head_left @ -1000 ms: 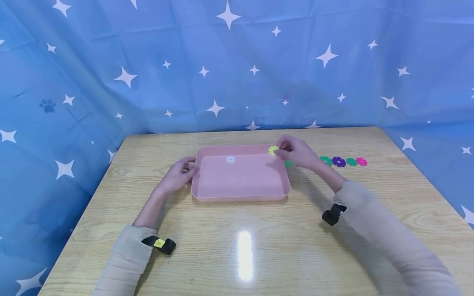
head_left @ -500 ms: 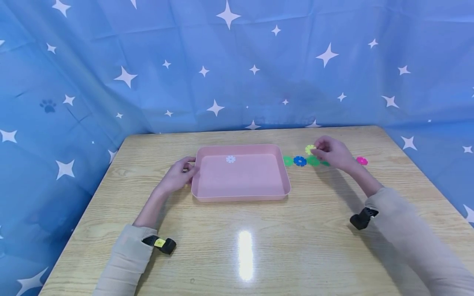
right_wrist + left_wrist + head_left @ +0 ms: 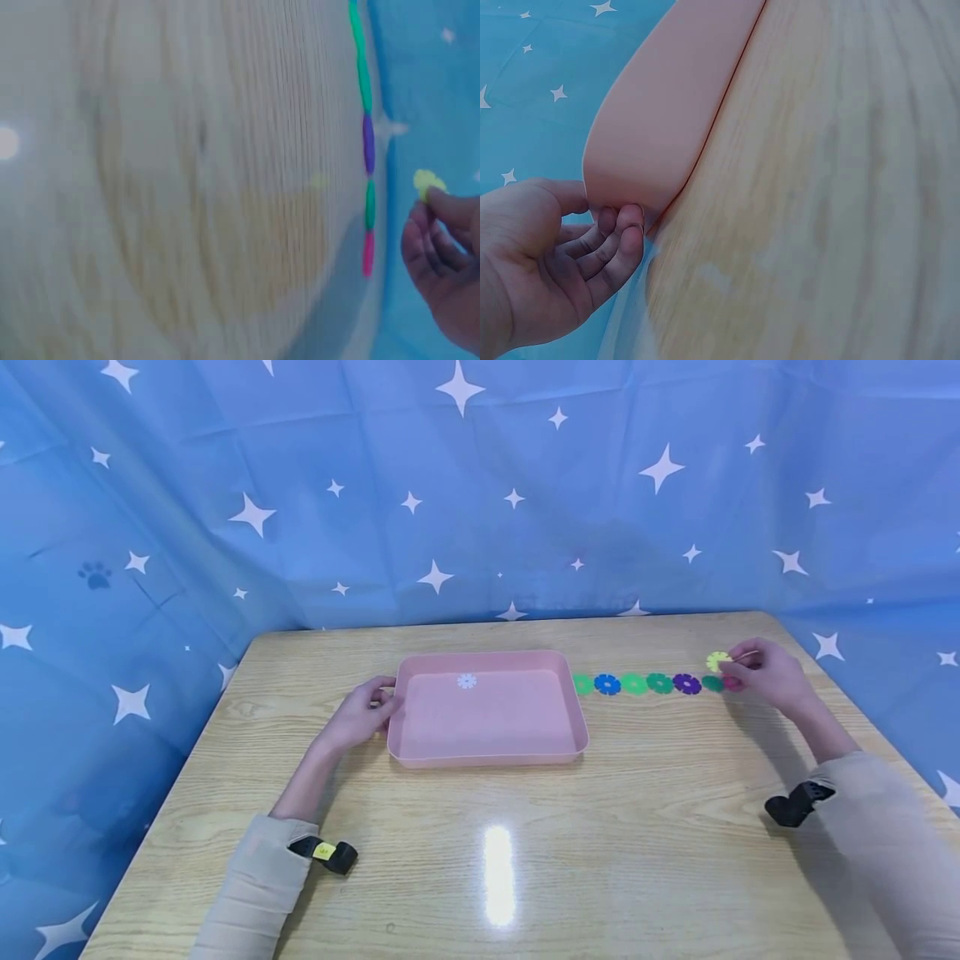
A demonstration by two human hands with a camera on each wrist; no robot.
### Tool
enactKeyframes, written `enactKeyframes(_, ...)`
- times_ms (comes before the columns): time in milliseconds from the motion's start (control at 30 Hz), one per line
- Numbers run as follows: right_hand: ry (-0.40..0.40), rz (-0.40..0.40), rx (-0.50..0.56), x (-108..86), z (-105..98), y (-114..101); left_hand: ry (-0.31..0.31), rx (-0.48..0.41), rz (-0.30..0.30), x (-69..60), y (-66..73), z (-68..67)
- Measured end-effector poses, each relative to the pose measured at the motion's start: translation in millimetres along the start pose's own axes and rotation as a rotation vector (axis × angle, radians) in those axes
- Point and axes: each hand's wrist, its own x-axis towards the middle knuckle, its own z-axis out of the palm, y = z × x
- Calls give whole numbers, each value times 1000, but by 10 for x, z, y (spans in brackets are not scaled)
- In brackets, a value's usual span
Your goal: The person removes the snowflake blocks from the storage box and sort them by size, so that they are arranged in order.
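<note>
A shallow pink tray [image 3: 487,718] rests on the wooden table, and a single white snowflake disc [image 3: 467,681] lies inside it near the back. My left hand [image 3: 358,717] grips the tray's left wall; in the left wrist view its thumb and fingers are on either side of the wall's edge. Between thumb and fingertips my right hand [image 3: 772,677] pinches a yellow snowflake disc [image 3: 717,661]. That disc is raised just above the right end of a row of discs, over a pink disc [image 3: 732,683] partly covered by the hand.
Right of the tray runs a row of notched discs: light green ones, a blue disc [image 3: 607,685], a purple disc [image 3: 687,684] and darker green ones. The wooden table [image 3: 615,852] reaches back to a blue star-patterned curtain [image 3: 525,485].
My right hand has carried the yellow disc rightward from the tray's back right corner, along the row to its far end. The left hand and tray have stayed put.
</note>
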Motion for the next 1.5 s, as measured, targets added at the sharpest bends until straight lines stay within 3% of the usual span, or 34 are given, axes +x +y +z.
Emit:
enactKeyframes(400, 29, 143, -12, -116, -229, 453, 5, 7, -10, 3, 6, 8)
enactKeyframes(700, 62, 234, -98, -116, -274, 534, 7, 2, -5, 18, 15, 12)
enactKeyframes(933, 64, 242, -170, -82, -252, 566, 4, -3, 3, 8, 31, 12)
enactKeyframes(1500, 76, 224, -104, -140, -234, 519, 4, -6, 19, 8, 1, 4)
